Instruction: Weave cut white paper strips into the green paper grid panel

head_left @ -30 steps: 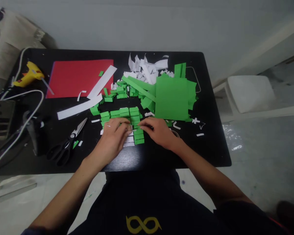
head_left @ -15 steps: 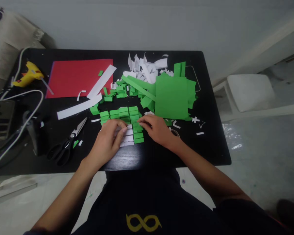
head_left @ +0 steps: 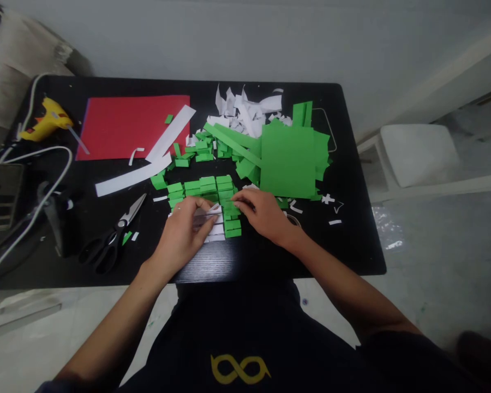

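Note:
Folded green paper pieces [head_left: 233, 224] stand in a column and in a row along the back, bordering a block of folded white paper pieces [head_left: 216, 230]. My left hand [head_left: 185, 224] rests over the white pieces, thumb and index finger apart, with white paper showing between them; it covers the block's left part. One white piece near its fingertips looks tilted up. My right hand [head_left: 262, 214] is closed in a pinch at the right side of the green column, its fingertips on a green piece. The fingers partly hide that piece.
Behind lie loose green pieces [head_left: 203, 150], white scraps [head_left: 249, 109] and a green paper sheet [head_left: 288, 162]. To the left are black-handled scissors [head_left: 120, 226], white strips [head_left: 133, 176], a red sheet [head_left: 123, 128], a yellow glue gun [head_left: 49, 120] and a white cable [head_left: 67, 169].
My left thumb and index finger have parted, and more of the white paper shows between them. My right hand stays at the green column with little movement. The view has shifted slightly.

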Tool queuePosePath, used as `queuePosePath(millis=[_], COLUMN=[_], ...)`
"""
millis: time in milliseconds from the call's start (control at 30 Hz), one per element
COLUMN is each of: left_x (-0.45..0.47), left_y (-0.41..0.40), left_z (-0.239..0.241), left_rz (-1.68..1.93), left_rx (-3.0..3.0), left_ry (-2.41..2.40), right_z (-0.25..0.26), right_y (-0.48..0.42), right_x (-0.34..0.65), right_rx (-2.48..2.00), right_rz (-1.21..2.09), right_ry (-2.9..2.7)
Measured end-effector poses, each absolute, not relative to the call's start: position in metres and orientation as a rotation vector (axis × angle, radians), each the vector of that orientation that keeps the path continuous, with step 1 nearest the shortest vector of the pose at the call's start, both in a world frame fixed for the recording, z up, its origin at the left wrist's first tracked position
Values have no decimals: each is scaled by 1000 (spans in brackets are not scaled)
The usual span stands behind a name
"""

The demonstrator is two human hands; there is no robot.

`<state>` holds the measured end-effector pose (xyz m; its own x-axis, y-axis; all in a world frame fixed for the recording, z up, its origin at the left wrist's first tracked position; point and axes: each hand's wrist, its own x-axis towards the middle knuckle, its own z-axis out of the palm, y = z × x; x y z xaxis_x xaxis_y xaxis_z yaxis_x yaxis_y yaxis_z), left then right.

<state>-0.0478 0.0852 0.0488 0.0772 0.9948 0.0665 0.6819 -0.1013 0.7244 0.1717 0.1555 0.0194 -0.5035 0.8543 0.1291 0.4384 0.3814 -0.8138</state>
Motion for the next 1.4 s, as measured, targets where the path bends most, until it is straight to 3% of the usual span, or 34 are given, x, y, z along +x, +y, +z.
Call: queuePosePath(millis=[667,1200,1400], left_x=[-49,-50,-50], left_y=[84,82,81], left_z=[49,41,41], left_rz=[745,772,790], left_rx=[1888,1932,1970], left_ry=[1662,1641,1625], right_z=[25,16,13], right_y=[156,123,122], right_x=[171,177,178], right_rx=[-1129,-1042,-1022], right_rz=[1074,705,729], right_ry=[-2071,-2326,-2277])
